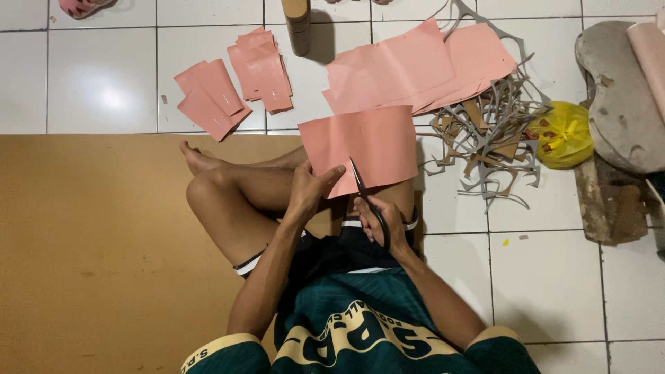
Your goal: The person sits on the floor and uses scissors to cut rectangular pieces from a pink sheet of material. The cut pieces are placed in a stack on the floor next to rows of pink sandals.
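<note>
A pink sheet (360,149) is held up over the person's crossed legs, the left hand (309,188) gripping its lower edge. The right hand (377,220) grasps black scissors (366,197), whose blades seem to bite into the sheet's bottom edge. Cut pink pieces (232,83) and grey offcuts (488,138) lie on the white tiles (104,76) beyond.

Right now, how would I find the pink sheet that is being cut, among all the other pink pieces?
Start at the seated person's crossed legs on the floor. Just above the knees, the left hand holds one pink sheet while the scissors in the right hand bite its lower edge. Only this sheet is lifted and held; the other pink pieces lie on the tiles.
</note>
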Demonstrator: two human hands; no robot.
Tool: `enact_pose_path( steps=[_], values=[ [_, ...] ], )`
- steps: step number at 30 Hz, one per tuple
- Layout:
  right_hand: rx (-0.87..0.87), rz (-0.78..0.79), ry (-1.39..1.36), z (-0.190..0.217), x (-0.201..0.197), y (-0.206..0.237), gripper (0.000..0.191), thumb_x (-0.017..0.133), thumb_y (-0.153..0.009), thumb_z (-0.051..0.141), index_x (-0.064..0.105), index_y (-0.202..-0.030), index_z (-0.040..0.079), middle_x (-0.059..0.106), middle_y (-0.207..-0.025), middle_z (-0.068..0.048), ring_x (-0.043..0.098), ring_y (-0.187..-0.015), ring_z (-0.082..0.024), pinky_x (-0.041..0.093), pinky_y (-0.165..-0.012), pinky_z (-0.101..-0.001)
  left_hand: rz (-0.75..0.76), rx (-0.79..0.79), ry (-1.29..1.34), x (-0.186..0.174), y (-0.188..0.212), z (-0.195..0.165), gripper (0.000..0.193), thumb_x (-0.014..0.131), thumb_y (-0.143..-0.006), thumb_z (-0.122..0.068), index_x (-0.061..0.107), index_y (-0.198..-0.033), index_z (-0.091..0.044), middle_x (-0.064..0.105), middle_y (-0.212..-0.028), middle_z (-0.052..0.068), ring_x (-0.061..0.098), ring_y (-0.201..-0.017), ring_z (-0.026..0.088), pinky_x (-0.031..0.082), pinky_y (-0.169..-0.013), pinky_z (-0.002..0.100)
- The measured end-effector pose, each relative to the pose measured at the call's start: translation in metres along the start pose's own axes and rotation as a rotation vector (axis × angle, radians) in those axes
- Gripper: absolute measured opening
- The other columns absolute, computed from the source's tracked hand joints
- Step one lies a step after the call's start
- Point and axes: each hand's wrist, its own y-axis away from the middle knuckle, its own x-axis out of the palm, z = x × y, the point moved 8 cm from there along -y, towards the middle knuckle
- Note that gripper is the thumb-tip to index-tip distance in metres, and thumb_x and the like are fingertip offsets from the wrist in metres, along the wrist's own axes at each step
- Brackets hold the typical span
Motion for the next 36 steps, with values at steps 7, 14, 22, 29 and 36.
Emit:
enact_pose_path(
  steps=[7,14,22,29,36],
  values=[
    [-0.081,0.032,-0.009,0.015,0.009,-0.02,0.048,0.056,-0.103,0.045,0.059,-0.085,0.001,0.054,-0.061,-0.001,0.051,-0.045,-0.008,0.042,-0.04,-0.0252,-0.029,-0.008,-0.07,-0.003,0.009,-0.001,0.038,0.08,-0.085,-0.014,0.067,-0.115,0.005,0.075,-0.097,0.012,0.07,-0.079,0.015,0.058,-0.067,0.028],
    [-0.086,0.038,0.014,0.019,0.02,-0.033,0.045,0.058,-0.099,0.048,0.062,-0.087,0.006,0.054,-0.061,0.002,0.052,-0.046,-0.006,0.043,-0.04,-0.0241,-0.037,-0.048,-0.076,-0.017,0.006,0.003,0.038,0.082,-0.083,-0.015,0.069,-0.113,0.004,0.076,-0.095,0.011,0.071,-0.077,0.014,0.059,-0.065,0.028],
    [-0.108,0.009,-0.02,0.031,0.021,-0.041,0.047,0.066,-0.096,0.048,0.059,-0.081,0.004,0.046,-0.053,0.004,0.046,-0.04,-0.006,0.036,-0.036,-0.0245,-0.01,-0.059,-0.075,-0.021,0.009,-0.01,0.04,0.083,-0.083,-0.019,0.069,-0.112,0.004,0.07,-0.084,0.008,0.057,-0.062,0.01,0.044,-0.051,0.025],
    [-0.123,-0.027,0.039,0.039,0.017,-0.054,0.051,0.066,-0.096,0.05,0.058,-0.075,0.004,0.042,-0.055,0.004,0.044,-0.04,-0.006,0.036,-0.036,-0.0253,-0.009,-0.032,-0.094,-0.02,0.018,-0.025,0.041,0.082,-0.082,-0.021,0.068,-0.114,0.002,0.074,-0.088,0.003,0.064,-0.067,0.006,0.052,-0.056,0.023],
    [-0.275,0.036,0.041,0.062,0.024,-0.059,0.054,0.063,-0.1,0.051,0.055,-0.074,0.004,0.049,-0.055,0.003,0.049,-0.043,-0.005,0.039,-0.039,-0.0227,0.017,0.001,-0.132,-0.023,0.027,-0.029,0.038,0.081,-0.085,-0.02,0.07,-0.112,0.003,0.075,-0.091,0.006,0.065,-0.073,0.009,0.053,-0.061,0.025]
  ],
)
